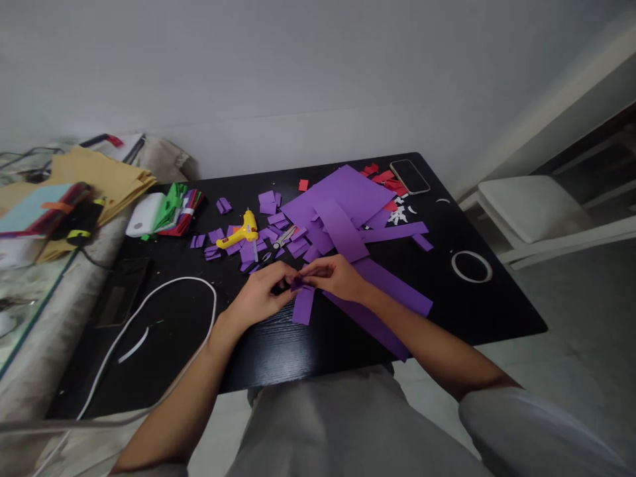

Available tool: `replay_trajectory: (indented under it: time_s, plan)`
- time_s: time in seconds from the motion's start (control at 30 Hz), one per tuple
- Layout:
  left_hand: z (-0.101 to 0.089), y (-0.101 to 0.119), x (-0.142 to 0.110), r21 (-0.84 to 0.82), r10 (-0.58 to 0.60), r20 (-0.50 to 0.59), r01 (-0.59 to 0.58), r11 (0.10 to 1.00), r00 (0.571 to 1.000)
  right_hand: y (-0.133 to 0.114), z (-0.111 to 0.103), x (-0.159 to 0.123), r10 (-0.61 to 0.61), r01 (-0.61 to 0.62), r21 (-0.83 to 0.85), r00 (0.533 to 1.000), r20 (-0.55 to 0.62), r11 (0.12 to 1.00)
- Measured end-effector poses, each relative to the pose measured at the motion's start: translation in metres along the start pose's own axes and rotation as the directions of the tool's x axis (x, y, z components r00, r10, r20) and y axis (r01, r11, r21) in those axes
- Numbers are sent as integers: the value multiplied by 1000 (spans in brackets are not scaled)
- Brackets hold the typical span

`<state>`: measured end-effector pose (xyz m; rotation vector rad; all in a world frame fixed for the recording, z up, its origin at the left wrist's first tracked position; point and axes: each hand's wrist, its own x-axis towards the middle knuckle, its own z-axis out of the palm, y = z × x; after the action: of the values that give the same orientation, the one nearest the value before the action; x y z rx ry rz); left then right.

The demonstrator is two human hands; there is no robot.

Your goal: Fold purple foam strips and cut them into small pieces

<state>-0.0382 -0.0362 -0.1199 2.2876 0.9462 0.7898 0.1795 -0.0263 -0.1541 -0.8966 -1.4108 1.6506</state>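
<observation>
My left hand (265,291) and my right hand (338,275) meet over the front of the black table. Their fingertips pinch a small folded purple paper piece (297,283) between them. A flat purple paper rectangle (303,307) shows just below the fingers; whether it joins the pinched piece I cannot tell. Beyond the hands lie scissors (284,237), partly among many cut purple pieces (271,232). A yellow glue gun (241,232) rests on its side to the left of them. Long purple strips (392,285) extend beside and under my right forearm.
A large purple sheet (342,192), red scraps (387,179), white scraps (397,215) and a phone (410,176) lie at the back right. A white tape ring (472,266) sits near the right edge. A white cable (163,283) loops at left, near bundled coloured sheets (176,209).
</observation>
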Motion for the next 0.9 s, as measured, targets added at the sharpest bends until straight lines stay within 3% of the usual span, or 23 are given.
replay_trajectory:
  time_s: [0.43,0.9]
  plan:
    - [-1,2,2,-27,51,-56,-53,998,997,-6,1,-2,-22,17,-109,999,-48,994]
    - [3,-1,0,-62,23,-115,-30,998,993,-2,2,0,-20,18,-21,996,-83,1000]
